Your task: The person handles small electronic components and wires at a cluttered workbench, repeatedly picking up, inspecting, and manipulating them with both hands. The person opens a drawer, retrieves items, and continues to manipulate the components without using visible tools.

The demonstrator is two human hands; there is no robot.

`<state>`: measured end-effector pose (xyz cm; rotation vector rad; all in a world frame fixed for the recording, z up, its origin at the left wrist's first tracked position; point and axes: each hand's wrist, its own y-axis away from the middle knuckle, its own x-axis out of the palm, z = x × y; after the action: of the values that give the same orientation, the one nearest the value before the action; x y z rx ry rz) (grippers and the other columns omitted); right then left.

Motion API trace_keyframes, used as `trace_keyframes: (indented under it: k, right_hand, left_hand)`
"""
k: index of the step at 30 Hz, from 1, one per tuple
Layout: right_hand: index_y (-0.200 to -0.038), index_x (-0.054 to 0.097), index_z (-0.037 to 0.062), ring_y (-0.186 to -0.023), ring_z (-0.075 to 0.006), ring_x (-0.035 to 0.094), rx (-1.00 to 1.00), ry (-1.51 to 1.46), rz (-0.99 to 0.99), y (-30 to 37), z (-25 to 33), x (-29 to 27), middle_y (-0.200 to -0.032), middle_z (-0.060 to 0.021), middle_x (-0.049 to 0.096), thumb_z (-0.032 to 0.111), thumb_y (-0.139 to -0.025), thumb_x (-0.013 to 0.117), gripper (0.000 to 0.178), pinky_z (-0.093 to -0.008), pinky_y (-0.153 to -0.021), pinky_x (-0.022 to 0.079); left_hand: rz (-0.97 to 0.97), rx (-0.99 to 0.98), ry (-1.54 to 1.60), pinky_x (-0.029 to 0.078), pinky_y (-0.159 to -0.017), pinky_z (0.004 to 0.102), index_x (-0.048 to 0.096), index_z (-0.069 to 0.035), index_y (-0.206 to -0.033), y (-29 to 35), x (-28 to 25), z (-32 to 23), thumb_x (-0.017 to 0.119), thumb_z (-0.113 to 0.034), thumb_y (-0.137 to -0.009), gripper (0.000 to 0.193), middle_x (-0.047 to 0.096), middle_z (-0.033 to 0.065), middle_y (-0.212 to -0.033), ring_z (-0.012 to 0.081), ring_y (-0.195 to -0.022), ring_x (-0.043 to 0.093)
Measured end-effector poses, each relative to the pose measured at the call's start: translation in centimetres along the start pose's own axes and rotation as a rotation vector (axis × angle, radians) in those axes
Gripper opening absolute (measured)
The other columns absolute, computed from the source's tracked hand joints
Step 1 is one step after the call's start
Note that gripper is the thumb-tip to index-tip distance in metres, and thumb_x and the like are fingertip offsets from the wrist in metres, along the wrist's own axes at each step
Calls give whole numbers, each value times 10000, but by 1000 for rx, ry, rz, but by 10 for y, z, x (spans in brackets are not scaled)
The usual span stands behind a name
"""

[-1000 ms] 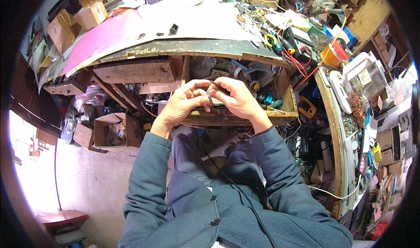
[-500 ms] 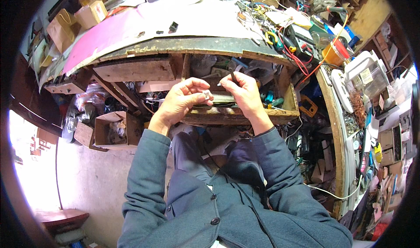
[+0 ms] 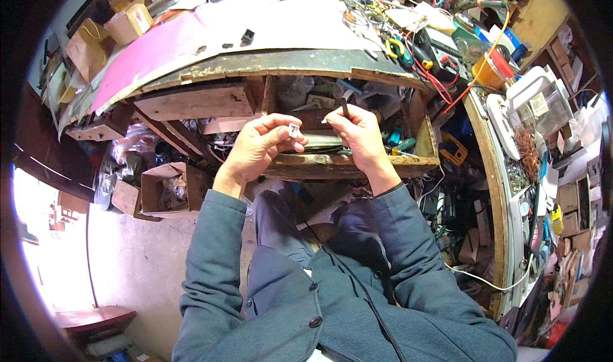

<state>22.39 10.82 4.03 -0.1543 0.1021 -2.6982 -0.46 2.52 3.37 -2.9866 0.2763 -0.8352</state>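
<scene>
Drawer (image 3: 319, 166) beneath, left hand (image 3: 260, 143) (pinching) faces right hand (image 3: 361, 137).

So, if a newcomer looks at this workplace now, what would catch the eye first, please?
Probably the bright pink sheet on the left part of the bench top. Next, at the centre, a small white piece in the grip of the left hand and a dark slim object in the right hand. At the upper right, an orange container with a red top stands out among the clutter.
</scene>
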Motion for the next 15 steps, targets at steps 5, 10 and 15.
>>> trace_keyframes:
  k: [5, 10, 15]
  right_hand:
    - [-910, 740, 60, -598, -8, 443, -54, 19, -1, -1, -4, 0, -730, 67, 602, 179, -960, 716, 132, -203, -540, 317]
    - [-918, 739, 65, -623, -19, 468, -129, 141, 5, -6, -10, 1, -738, 67, 606, 189, -970, 712, 137, -208, -554, 337]
    - [-939, 724, 25, -727, -36, 530, -163, 216, -54, -3, -15, 0, -801, 46, 637, 126, -974, 703, 109, -223, -656, 430]
  left_hand:
    - [-54, 31, -4, 592, -894, 373, 660, 16, -1237, -4, 2, 5, 695, -124, -988, 288, 731, 114, -1011, 246, -939, 730]
    - [-228, 142, -110, 605, -896, 381, 661, 10, -1247, -7, 0, 6, 689, -78, -985, 278, 723, 92, -1023, 222, -933, 721]
    - [-396, 428, -722, 546, -867, 251, 686, -5, -1164, -34, -1, -39, 720, -90, -971, 214, 732, 31, -1043, 101, -926, 685]
